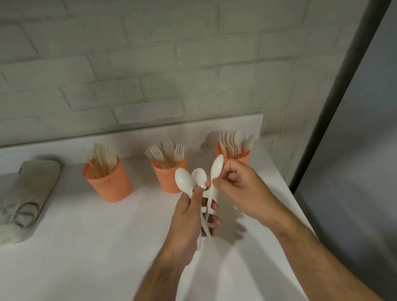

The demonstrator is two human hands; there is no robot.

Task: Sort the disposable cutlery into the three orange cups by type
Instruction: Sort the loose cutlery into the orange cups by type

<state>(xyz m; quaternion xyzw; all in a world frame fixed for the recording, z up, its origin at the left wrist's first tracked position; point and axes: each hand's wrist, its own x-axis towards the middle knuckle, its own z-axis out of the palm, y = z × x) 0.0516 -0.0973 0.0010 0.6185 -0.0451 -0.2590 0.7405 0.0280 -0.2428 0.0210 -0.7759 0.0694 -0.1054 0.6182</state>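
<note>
- Left hand (187, 221) has its grip curled round a bunch of white plastic spoons (190, 181), thumb pressed at the necks, bowls fanned upward, handles running down through the palm and poking out below it.
- Right hand (240, 186) pinches one more white spoon (216, 166) by the neck between thumb and fingertips, its bowl tilted up and to the right, its handle crossing down into the left hand's bunch.
- Both hands hover above the white tabletop (82, 256), in front of the middle and right cups, forearms reaching in from the lower edge.
- Right orange cup (227, 151) stands at the tabletop's far right corner and holds spoons; the raised spoon partly covers its front.
- Middle orange cup (165, 177) holds forks (166, 150), tines up; the bunch's bowls overlap its right side.
- Left orange cup (108, 183) holds knives (103, 156), standing apart from the hands.
- Folded grey bag (22, 204) with a dark printed mark lies at the far left.
- Pale brick wall (136, 59) rises behind the tabletop.
</note>
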